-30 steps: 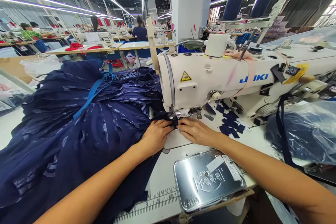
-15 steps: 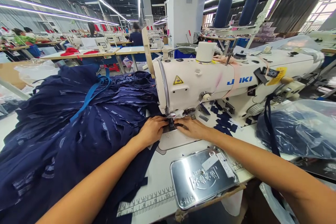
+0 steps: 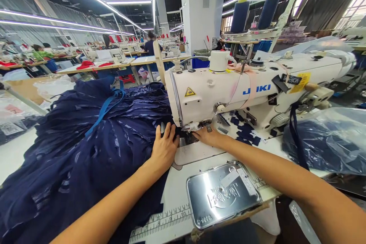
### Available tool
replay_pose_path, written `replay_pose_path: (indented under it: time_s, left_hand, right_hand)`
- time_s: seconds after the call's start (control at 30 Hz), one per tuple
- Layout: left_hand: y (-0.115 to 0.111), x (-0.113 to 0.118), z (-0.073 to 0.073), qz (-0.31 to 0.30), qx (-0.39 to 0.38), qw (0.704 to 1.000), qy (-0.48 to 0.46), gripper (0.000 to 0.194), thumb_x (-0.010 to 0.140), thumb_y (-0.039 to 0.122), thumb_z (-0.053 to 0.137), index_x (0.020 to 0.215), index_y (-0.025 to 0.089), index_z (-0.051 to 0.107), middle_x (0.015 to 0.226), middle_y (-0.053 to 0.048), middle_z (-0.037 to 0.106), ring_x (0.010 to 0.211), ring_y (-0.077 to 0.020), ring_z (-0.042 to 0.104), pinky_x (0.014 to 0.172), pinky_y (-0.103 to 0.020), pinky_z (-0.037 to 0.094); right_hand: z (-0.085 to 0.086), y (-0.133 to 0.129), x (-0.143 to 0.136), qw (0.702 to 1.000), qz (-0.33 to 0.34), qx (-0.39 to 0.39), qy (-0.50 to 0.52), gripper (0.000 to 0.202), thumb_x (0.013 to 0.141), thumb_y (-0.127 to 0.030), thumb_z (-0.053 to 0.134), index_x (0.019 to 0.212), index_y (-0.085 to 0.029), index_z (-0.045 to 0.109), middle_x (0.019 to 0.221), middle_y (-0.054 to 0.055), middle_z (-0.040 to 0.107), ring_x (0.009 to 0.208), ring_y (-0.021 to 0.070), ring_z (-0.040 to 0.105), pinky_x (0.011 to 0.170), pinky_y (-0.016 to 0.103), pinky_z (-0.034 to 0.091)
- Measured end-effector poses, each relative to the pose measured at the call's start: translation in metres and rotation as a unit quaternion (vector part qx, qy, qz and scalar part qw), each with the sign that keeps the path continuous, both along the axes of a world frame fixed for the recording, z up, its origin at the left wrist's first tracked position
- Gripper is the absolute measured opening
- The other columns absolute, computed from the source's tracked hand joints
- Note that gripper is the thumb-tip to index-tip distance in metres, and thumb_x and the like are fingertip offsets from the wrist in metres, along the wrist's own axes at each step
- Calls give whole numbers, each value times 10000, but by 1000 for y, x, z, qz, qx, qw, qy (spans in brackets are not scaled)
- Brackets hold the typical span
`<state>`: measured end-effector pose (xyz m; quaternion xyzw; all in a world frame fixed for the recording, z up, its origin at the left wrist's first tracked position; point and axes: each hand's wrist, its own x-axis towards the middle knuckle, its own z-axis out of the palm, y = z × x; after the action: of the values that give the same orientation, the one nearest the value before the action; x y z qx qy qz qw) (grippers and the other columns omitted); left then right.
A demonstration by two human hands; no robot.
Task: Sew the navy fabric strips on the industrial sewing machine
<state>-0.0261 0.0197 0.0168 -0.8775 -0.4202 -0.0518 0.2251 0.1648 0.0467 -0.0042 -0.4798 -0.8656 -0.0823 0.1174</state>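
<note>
A white sewing machine (image 3: 200, 87) stands across the middle. My left hand (image 3: 165, 145) rests on the edge of a big heap of navy fabric (image 3: 114, 137), just left of the needle area, its fingers spread. Close by on the right, my right hand (image 3: 206, 135) reaches under the machine head beside the presser foot (image 3: 188, 136). Its fingertips are bent together, and what they hold, if anything, is hidden. A blue strap (image 3: 104, 111) lies over the navy heap.
A shiny metal tin (image 3: 224, 194) lies on the white table near the front edge. Small navy scraps (image 3: 247, 133) lie behind my right forearm. At the right is a clear plastic bag (image 3: 328, 141) with dark contents. Thread cones (image 3: 239, 16) stand behind. A person (image 3: 149, 44) sits farther back.
My left hand has moved slightly left and its fingers have lifted and spread onto the navy fabric. My right hand stays near the presser foot. The camera view has shifted a little.
</note>
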Motion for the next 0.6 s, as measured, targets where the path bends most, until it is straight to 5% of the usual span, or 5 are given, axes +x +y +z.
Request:
replay_pose_path:
  time_s: [0.2,0.6]
  left_hand:
    - [20,-3,4,8,-54,997,47,385,743,106,489,1087,231,610,1211,-148,529,1175,-345,403,919,-553,324]
    - [27,2,3,3,-54,998,36,387,747,84,445,1049,243,626,1135,-131,569,1092,-310,462,882,-509,344]
  right_hand:
    - [-4,-5,5,997,54,50,7,198,861,-182,448,891,-182,643,857,67,657,868,208,564,824,348,394]
    - [0,-14,-4,1000,-20,-8,9,181,853,-194,466,875,-181,645,801,77,655,874,227,568,736,296,404]
